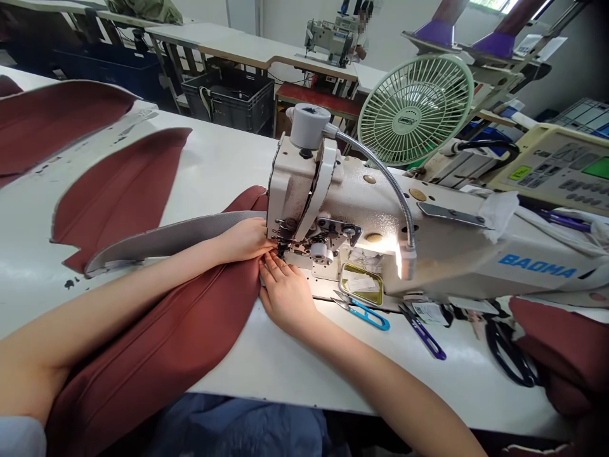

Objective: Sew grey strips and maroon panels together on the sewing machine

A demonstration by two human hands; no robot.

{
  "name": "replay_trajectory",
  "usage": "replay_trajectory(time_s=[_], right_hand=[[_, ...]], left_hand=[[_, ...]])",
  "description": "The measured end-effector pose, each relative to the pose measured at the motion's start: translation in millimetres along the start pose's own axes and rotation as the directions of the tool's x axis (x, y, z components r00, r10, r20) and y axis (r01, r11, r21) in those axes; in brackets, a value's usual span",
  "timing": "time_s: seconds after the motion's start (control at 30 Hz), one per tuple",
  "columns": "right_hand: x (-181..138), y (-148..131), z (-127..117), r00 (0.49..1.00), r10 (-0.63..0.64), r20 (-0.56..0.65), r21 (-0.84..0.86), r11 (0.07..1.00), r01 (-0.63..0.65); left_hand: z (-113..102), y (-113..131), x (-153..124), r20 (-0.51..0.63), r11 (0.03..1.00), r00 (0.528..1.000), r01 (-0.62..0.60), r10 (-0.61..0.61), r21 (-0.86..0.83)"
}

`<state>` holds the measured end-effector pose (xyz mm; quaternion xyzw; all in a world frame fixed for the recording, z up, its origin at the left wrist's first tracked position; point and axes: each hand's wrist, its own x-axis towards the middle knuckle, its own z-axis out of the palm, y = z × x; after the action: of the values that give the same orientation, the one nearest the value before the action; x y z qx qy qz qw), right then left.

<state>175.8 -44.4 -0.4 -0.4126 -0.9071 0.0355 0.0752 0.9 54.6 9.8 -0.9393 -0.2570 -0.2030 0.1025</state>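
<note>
Red-brown cover piece [157, 355] lies across the near edge of the white surface [295, 362], running from the bottom-left corner up to the presser foot [280, 249] of the sewing machine [380, 209]; its lower end droops off the surface toward the person's lap. Looks like leatherette: matte, slight sheen, w/ a long raised seam line down the middle & a pale grey backing [166, 240] showing where the far edge is flipped over. Prob. mid-weight, supple but w/ some body, so it folds in broad curves, not crisp creases. The face is likely a bit grippy under the fingers, and the hanging part will drag on it. Best taken at the edge just beside the foot, flat-handed, not bunched. Left hand [245, 240] rests palm-down on the piece at the fold, fingers loosely together, tips touching the material right at the foot: pressing, nothing gripped. Right hand [285, 295] lies flat on the near side, fingers stretched out, tips on the piece's edge just in front of the foot, palm partly on the bare surface; also gripping nothing. Nr the right hand: blue snips [366, 313], a purple tool [423, 333], a small open tin [361, 284]. More red-brown pieces [118, 190] lie well apart at far left.
</note>
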Motion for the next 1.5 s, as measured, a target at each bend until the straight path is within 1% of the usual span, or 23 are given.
replay_trajectory(time_s=[0.2, 0.4, 0.53, 0.63, 0.73, 0.83, 0.87, 0.9, 0.97, 1.03, 1.1, 1.17, 1.23, 1.33, 1.4, 1.5], right_hand=[[-0.3, -0.5, 1.1, 1.000, -0.008, -0.020, -0.015, 1.000, 0.008], [-1.2, -2.5, 0.5, 1.000, 0.000, -0.014, -0.007, 1.000, 0.000], [-2.9, -4.8, 1.7, 1.000, -0.012, -0.015, 0.000, 1.000, 0.012], [-2.3, -6.0, 2.1, 1.000, -0.005, -0.011, 0.000, 1.000, 0.005], [-2.8, -3.4, -4.5, 1.000, 0.011, 0.003, 0.026, 1.000, -0.011], [-10.1, 10.2, -21.7, 0.999, -0.014, 0.050, 0.079, 0.997, 0.010], [-14.4, 18.0, -28.6, 0.998, 0.001, 0.068, 0.086, 0.996, -0.007], [-19.1, 27.2, -35.4, 0.996, 0.047, 0.082, 0.071, 0.996, -0.053], [-28.2, 48.4, -46.0, 0.971, 0.227, 0.069, -0.024, 0.974, -0.226], [-33.5, 69.9, -50.6, 0.916, 0.400, -0.018, -0.147, 0.906, -0.398], [-33.5, 87.6, -48.6, 0.878, 0.469, -0.098, -0.233, 0.846, -0.479], [-29.3, 99.3, -42.4, 0.871, 0.478, -0.116, -0.283, 0.824, -0.490], [-24.1, 105.7, -36.0, 0.873, 0.476, -0.102, -0.307, 0.820, -0.483], [-20.4, 109.3, -32.8, 0.872, 0.477, -0.109, -0.309, 0.818, -0.486], [-22.5, 109.1, -35.9, 0.872, 0.474, -0.121, -0.306, 0.818, -0.487], [-30.1, 104.3, -45.0, 0.886, 0.434, -0.165, -0.294, 0.836, -0.464]], left_hand=[[0.5, -1.5, -0.9, -0.004, 1.000, 1.000, -0.026, 0.026, -0.015], [-1.6, 0.1, -0.4, 0.020, 0.997, 0.999, 0.040, -0.039, -0.069], [-1.2, 1.0, -2.1, 0.059, 0.996, 0.998, 0.026, -0.021, -0.089], [0.2, 0.2, -3.7, 0.067, 0.995, 0.997, 0.037, -0.031, -0.096], [0.9, -0.7, -4.0, 0.079, 0.995, 0.995, 0.059, -0.053, -0.081], [1.4, -0.8, -3.7, 0.073, 0.994, 0.995, 0.074, -0.069, -0.075], [1.8, -0.8, -3.7, 0.066, 0.994, 0.995, 0.076, -0.071, -0.080], [2.5, -1.0, -3.9, 0.060, 0.993, 0.996, 0.073, -0.068, -0.090], [4.6, -1.9, -4.5, 0.055, 0.990, 0.996, 0.072, -0.066, -0.118], [7.2, -3.8, -5.0, 0.072, 0.987, 0.995, 0.075, -0.065, -0.144], [9.0, -5.8, -5.6, 0.098, 0.984, 0.992, 0.093, -0.078, -0.153], [8.9, -5.9, -6.8, 0.117, 0.981, 0.989, 0.109, -0.091, -0.161], [5.9, -2.1, -10.2, 0.131, 0.975, 0.987, 0.121, -0.097, -0.187], [-3.4, 12.7, -20.3, 0.168, 0.955, 0.983, 0.123, -0.079, -0.271], [-10.6, 25.8, -28.8, 0.146, 0.940, 0.987, 0.111, -0.067, -0.322], [-18.5, 41.5, -38.5, 0.070, 0.931, 0.995, 0.085, -0.064, -0.355]])
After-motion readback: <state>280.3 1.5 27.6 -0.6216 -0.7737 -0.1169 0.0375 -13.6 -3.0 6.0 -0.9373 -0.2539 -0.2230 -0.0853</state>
